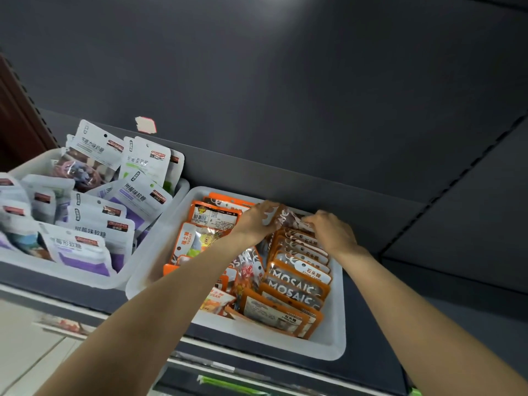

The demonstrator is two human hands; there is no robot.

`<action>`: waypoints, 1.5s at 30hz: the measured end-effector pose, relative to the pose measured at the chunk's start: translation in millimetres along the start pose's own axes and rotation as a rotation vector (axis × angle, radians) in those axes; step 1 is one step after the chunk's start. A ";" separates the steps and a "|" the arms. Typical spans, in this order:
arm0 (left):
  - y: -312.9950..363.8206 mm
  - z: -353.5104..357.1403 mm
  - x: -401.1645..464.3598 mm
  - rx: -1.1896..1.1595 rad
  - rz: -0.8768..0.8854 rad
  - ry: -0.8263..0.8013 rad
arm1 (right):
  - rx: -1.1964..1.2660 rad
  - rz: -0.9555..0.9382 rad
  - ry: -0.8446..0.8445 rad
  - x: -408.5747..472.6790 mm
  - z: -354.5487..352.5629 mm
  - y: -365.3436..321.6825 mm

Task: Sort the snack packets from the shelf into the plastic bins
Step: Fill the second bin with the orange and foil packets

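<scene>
Both forearms reach up from below, over the near rim of the right-hand bin (pixel 334 350), which sits on the dark shelf (pixel 371 310) beside the left bin (pixel 120 270) of white packets (pixel 85 247). Orange packets (pixel 297 284) stand in a row along its right side. At the far end of that row, one brown packet (pixel 281 217) lies crosswise between the hands: left hand (pixel 257 220) grips its left edge, right hand (pixel 331 231) pinches its right, fingers (pixel 313 221) curled. Both hands look equally near; the slot behind the row seems the target.
</scene>
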State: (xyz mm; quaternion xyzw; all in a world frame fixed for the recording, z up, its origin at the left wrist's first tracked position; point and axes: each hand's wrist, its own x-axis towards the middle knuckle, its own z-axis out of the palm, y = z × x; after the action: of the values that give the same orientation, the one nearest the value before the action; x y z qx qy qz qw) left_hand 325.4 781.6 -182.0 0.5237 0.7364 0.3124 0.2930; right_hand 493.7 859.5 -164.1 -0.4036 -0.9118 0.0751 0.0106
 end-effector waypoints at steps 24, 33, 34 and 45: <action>10.7 37.3 -10.3 -0.657 -0.423 -0.228 | 0.112 0.263 -0.187 -45.4 22.5 24.5; 11.5 14.5 -47.4 -0.394 -0.129 -0.202 | 0.445 0.237 -0.029 -53.8 13.0 18.6; 9.9 14.4 -54.2 -0.332 -0.100 -0.206 | 0.448 0.217 0.018 -62.0 10.9 16.8; 3.2 19.3 -99.9 0.109 0.013 -0.282 | 0.374 0.069 -0.020 -100.7 18.2 14.1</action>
State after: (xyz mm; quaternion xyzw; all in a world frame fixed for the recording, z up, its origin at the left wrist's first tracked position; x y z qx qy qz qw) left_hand 369.9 690.1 -181.3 0.5824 0.7004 0.1972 0.3625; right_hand 570.4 792.1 -180.0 -0.4248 -0.8676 0.2477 0.0737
